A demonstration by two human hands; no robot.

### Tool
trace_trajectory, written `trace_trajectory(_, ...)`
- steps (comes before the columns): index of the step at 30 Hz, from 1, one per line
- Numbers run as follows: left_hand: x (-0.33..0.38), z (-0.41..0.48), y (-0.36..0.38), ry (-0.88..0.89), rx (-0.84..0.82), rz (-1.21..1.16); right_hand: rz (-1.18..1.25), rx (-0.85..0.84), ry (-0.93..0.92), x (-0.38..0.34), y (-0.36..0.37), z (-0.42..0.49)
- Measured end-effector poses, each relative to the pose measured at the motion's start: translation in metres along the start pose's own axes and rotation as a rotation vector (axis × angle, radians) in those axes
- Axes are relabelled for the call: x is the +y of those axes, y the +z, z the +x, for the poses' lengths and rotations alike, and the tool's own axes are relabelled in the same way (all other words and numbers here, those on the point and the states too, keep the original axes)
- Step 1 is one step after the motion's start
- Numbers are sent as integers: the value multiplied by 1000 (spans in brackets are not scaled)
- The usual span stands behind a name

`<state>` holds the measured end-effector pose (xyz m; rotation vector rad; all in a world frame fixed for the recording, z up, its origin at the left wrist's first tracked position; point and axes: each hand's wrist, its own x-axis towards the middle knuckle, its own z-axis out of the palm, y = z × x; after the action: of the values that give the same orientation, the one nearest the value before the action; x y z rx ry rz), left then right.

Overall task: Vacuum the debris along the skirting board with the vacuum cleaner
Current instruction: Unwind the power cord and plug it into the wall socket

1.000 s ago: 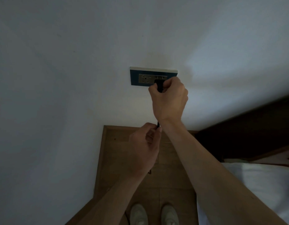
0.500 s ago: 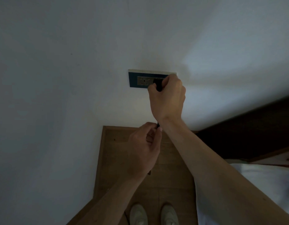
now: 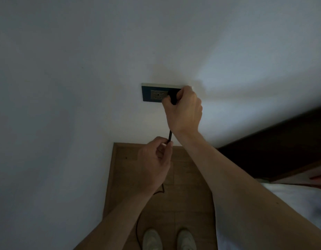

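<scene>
The right hand (image 3: 183, 112) pinches the black plug (image 3: 173, 98) at the wall socket (image 3: 152, 92). Below, the left hand (image 3: 154, 163) closes its fingers on the cord (image 3: 170, 136), which hangs to the wooden floor (image 3: 188, 195).

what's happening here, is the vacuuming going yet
Not yet. A person stands facing a white wall, and the right hand grips a black plug at the right side of a dark wall socket. The left hand pinches the black cord just below it; the cord runs down to the wooden floor near the person's shoes. Whether the plug is fully seated is hidden by the fingers. No vacuum cleaner is in view.
</scene>
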<state>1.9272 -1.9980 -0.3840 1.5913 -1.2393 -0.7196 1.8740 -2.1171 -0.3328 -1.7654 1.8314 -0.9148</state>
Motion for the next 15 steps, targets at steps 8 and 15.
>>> trace_trajectory(8,-3,3,-21,-24,-66,93,-12,-275,-227,23,-32,-8)
trace_trajectory(15,6,-13,-57,-190,-287,293,-172,-655,-411,68,-99,-51)
